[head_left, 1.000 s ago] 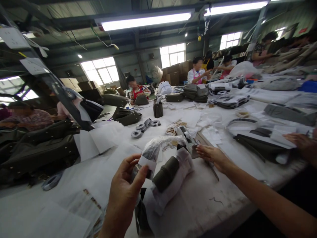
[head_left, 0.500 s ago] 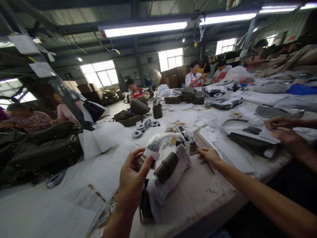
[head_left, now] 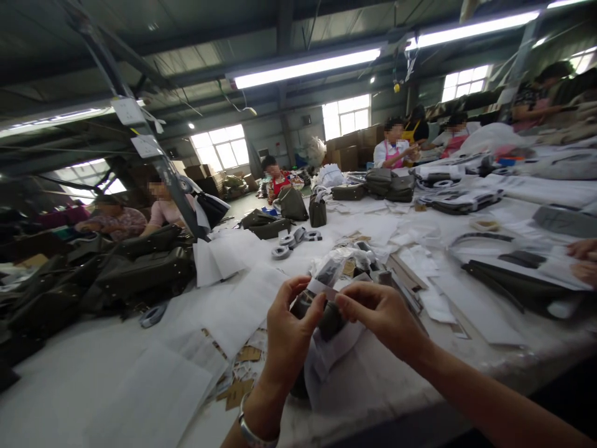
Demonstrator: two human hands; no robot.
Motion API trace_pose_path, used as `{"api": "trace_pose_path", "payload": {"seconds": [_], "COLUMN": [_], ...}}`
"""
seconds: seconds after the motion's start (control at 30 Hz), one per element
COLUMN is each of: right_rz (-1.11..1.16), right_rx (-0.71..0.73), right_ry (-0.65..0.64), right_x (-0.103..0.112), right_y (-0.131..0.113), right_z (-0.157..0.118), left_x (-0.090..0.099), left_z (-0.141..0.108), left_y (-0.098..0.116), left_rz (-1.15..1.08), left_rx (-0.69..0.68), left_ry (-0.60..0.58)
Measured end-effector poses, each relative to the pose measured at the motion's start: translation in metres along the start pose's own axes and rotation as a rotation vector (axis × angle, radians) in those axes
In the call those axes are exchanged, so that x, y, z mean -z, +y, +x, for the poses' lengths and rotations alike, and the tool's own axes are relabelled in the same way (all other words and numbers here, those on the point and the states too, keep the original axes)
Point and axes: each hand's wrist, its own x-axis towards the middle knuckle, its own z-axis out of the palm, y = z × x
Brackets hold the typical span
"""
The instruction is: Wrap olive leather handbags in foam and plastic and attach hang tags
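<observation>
My left hand (head_left: 290, 326) is closed around a dark bag strap wrapped in clear plastic film (head_left: 342, 256). A short white strip (head_left: 321, 288) lies across the wrapped strap, under my left fingers. My right hand (head_left: 385, 314) pinches the right end of that strip between thumb and fingers. Below both hands a dark olive bag (head_left: 332, 320) rests on the table, partly covered by white tissue paper (head_left: 336, 354). Much of the bag is hidden behind my hands.
White sheets (head_left: 153, 379) and brown card scraps (head_left: 236, 392) lie to the left on the table (head_left: 401, 398). Rolls of grey strip (head_left: 281, 252) and olive bags (head_left: 265, 225) stand farther back. At right, a co-worker's hands (head_left: 583, 261) are beside another bag (head_left: 504, 283).
My right hand has moved left from beside the bag to the white strip at my left hand. The view has turned left, so the scene sits farther right.
</observation>
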Motion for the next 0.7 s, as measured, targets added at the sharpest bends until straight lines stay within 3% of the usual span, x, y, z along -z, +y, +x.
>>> {"api": "trace_pose_path", "payload": {"seconds": [0.17,0.33,0.5,0.7], "right_rz": [-0.07,-0.114,-0.247,-0.15], "right_rx": [-0.051,0.005,0.05,0.002], "right_ry": [-0.003,-0.09,-0.015,0.055], "right_x": [-0.005,0.002,0.002,-0.005], "right_y": [0.017,0.013,0.003,0.019], "right_z": [0.01,0.007,0.003,0.006], "left_x": [0.004,0.007,0.002,0.0], "left_z": [-0.003,-0.005,-0.011,-0.013], "left_y": [0.002,0.004,0.014,0.018], "left_rz": [-0.006,-0.028,-0.051,-0.084], "left_rx": [-0.019,0.04,0.057,0.08], "left_ry": [-0.01,-0.047,-0.077,-0.074]}}
